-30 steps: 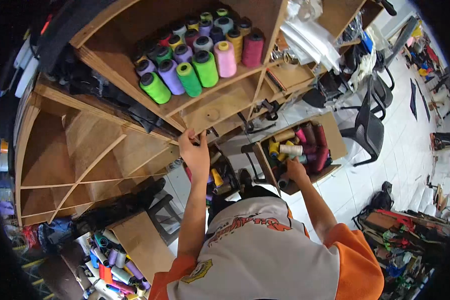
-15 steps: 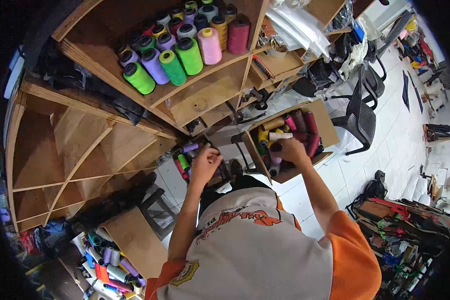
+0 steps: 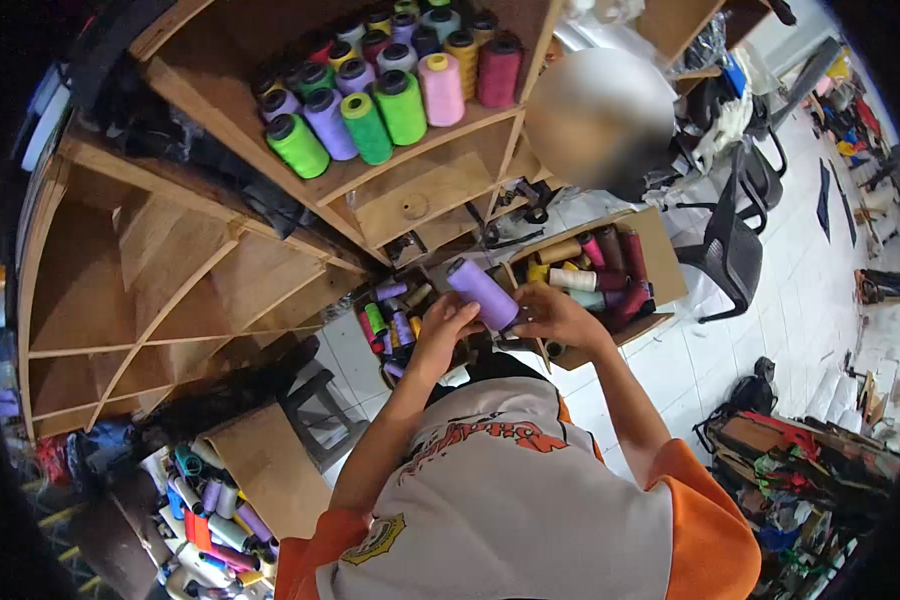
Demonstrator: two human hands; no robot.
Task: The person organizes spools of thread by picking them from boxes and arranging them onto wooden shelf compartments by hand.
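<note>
A purple thread spool [image 3: 484, 294] is tilted in front of my chest, between both hands. My left hand [image 3: 448, 336] grips its lower left side. My right hand [image 3: 558, 318] pinches its lower right end, with some fingertips hidden. Below my left hand is a box of mixed spools, among them a bright green spool [image 3: 375, 320]. Beyond my right hand stands an open cardboard box [image 3: 663, 262] holding a white spool [image 3: 574, 279], a dark red spool [image 3: 632, 254] and several others lying on their sides.
Upright thread spools, including a pink spool [image 3: 441, 90], crowd a wooden shelf [image 3: 260, 150] ahead. Wooden compartments [image 3: 170, 270] stand at left, with another box of spools [image 3: 260, 455] at lower left. Black mesh chairs [image 3: 725, 250] are on the right over white tiles.
My right hand has come out of the cardboard box and moved left to meet my left hand. The purple spool is now held up between them. My left hand has shifted right.
</note>
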